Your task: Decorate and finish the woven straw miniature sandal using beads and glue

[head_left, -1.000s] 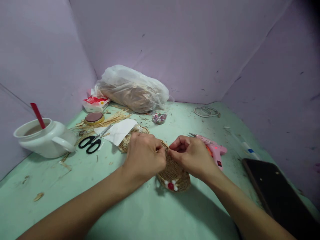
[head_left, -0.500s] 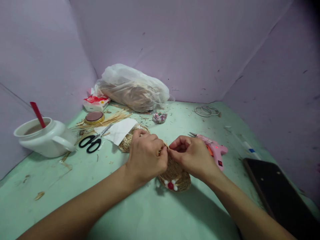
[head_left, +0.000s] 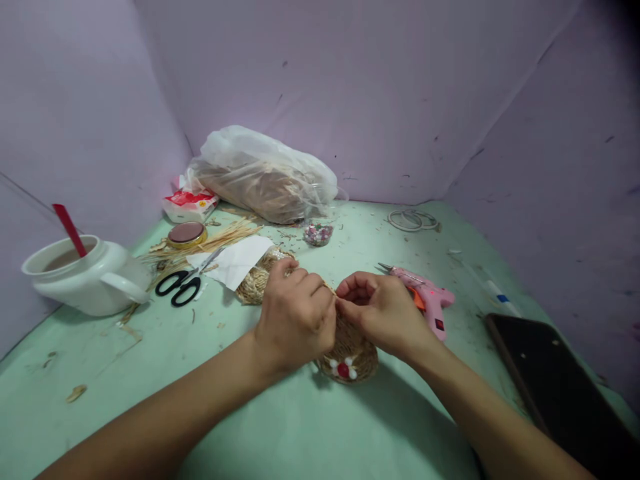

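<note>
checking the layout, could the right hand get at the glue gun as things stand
Probably yes: the glue gun lies close beside the right hand, with nothing seen blocking the way, though that hand is busy at the woven piece.

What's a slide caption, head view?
Left hand and right hand at a woven piece with a red-and-white flower, pink glue gun nearby.

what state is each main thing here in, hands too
brown woven fibre piece, held in both hands
left hand, fingers curled against it
right hand, thumb and forefinger pinched at its edge
black-handled metal scissors, lying flat, loops apart
white round handled pot, upright, uncovered, brownish liquid inside
pink plastic glue gun, lying sideways, red light lit
black rectangular phone, flat, dark
translucent plastic bag, full, bulging
</note>
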Motion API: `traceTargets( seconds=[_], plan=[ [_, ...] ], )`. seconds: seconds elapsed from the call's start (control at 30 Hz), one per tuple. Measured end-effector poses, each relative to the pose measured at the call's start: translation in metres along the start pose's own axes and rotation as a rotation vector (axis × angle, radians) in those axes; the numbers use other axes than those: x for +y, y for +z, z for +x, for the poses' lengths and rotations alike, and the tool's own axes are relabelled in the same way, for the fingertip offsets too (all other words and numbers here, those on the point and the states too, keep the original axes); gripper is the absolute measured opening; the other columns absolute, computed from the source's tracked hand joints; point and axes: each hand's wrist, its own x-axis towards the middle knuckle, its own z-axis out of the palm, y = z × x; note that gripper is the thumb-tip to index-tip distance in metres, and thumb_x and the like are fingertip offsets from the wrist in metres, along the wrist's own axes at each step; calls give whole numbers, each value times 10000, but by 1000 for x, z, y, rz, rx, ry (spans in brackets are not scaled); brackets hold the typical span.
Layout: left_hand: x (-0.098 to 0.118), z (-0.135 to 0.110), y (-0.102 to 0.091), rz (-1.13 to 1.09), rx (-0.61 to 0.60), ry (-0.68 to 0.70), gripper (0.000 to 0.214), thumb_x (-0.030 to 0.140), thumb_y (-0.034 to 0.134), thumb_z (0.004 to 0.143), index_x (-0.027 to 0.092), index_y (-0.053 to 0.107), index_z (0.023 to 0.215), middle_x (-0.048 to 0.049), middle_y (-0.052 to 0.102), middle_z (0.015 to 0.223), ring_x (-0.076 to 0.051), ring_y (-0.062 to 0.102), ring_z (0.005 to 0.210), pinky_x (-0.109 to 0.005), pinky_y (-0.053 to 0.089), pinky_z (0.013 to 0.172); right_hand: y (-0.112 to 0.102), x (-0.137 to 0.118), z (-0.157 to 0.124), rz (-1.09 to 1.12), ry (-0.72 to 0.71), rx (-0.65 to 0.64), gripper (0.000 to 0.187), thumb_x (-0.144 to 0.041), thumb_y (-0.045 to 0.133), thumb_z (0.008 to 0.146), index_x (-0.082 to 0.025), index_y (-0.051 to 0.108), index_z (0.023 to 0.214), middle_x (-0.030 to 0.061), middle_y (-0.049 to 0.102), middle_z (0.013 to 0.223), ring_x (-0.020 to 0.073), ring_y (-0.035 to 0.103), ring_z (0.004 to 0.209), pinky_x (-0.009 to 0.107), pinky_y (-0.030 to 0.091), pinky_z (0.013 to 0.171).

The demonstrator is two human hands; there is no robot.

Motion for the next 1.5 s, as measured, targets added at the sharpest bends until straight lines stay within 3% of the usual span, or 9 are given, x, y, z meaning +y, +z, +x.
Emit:
traceTargets(
  seconds=[0.1,0.2,0.27,0.33,0.47,0.6,0.9,1.2,1.5],
  plan=[
    [-5,6,-8,-81,-129,-48,229,256,509,779,170,661,630,-35,639,608,-168,564,633,-423,338,851,-2,-1,2,21,13,-17,37,-199,588,627,-169,571,642,5,601,581,121,541,524,214,396,454],
    [-13,16,-22,-115,-43,-140,284,299,494,799,161,661,615,-39,637,605,-160,564,639,-390,355,825,-8,-5,1,52,10,-107,30,-191,582,651,-163,573,655,-4,585,577,109,526,513,207,391,458],
    [-20,22,-30,-186,-10,-289,277,281,484,797,154,659,624,-42,642,631,-156,558,656,-344,388,752,-15,-9,0,29,-14,-212,10,-172,579,662,-164,584,665,-13,580,569,104,519,506,199,388,452],
    [-25,27,-32,-413,-181,-500,194,242,520,747,153,668,660,-31,645,641,-146,547,632,-294,410,646,-23,-11,-1,-12,-41,-319,21,-155,577,671,-166,595,673,-18,582,566,102,514,506,193,386,449],
    [-27,25,-21,-1051,-718,-872,182,133,578,597,127,689,741,2,616,564,-100,497,504,-238,404,526,-35,-11,-1,-81,-86,-494,79,-118,555,686,-169,614,702,-24,602,595,105,522,536,191,398,480],
    [-21,14,-5,-1312,-876,-921,188,165,612,553,110,703,709,5,600,539,-73,469,465,-214,367,493,-38,-5,2,-153,-166,-577,124,-110,546,697,-177,633,753,-28,632,650,108,551,577,186,407,512],
    [-26,5,-1,-1230,-765,-925,81,167,656,545,106,633,594,28,546,443,-79,464,403,-213,350,436,-29,-3,3,-269,-240,-422,84,-156,555,713,-178,631,741,-13,629,617,113,553,547,184,380,470],
    [-28,-5,3,-1333,-733,-872,242,329,677,581,114,586,645,26,508,513,-71,422,457,-214,319,470,-26,-6,1,-275,-311,-476,95,-146,542,729,-175,627,758,-20,607,628,106,530,569,192,379,519],
    [-22,-8,5,-1392,-765,-855,245,334,626,596,121,513,638,25,455,564,-81,374,526,-216,254,509,-23,-5,0,-292,-299,-528,93,-139,549,721,-167,623,770,-27,598,620,86,495,539,177,339,488]
  ],
)
